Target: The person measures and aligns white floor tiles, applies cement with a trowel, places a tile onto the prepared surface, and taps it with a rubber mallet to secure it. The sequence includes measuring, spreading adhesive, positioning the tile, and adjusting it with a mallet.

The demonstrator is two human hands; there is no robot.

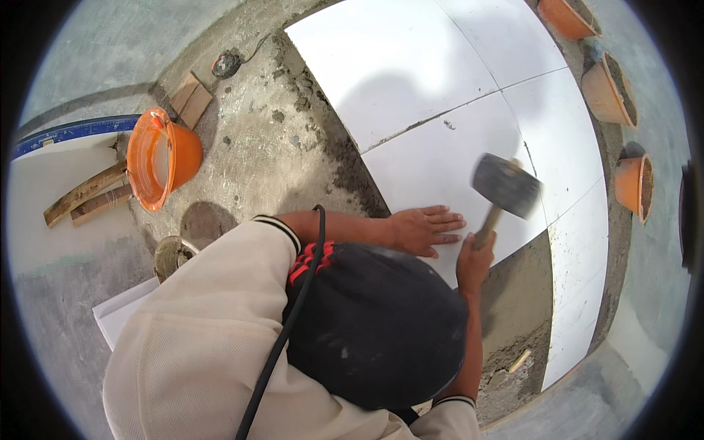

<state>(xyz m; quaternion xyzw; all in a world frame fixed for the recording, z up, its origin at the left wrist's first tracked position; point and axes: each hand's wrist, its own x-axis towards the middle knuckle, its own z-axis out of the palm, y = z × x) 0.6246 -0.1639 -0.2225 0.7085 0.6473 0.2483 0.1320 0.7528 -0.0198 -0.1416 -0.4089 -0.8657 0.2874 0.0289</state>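
Note:
Flat on a large white tile (440, 172), my left hand (425, 229) rests with its fingers spread. Beside it, my right hand (475, 257) is closed round the wooden handle of a rubber mallet (506, 185). The mallet's black head is slightly blurred and appears above the tile; whether it touches cannot be told. Thin joints separate this tile from neighbouring white tiles. Right of my right forearm lies a strip of grey mortar (521, 304) without a tile. A black cap (374, 323) and a beige shirt hide part of the floor and my right arm.
An orange bucket (189, 158) with pale contents stands left, near wood pieces (88, 194) and a long blue bar (77, 133). Several orange buckets (606, 92) line the right wall. A small round black-and-red object (226, 64) lies far left on rough concrete (257, 132).

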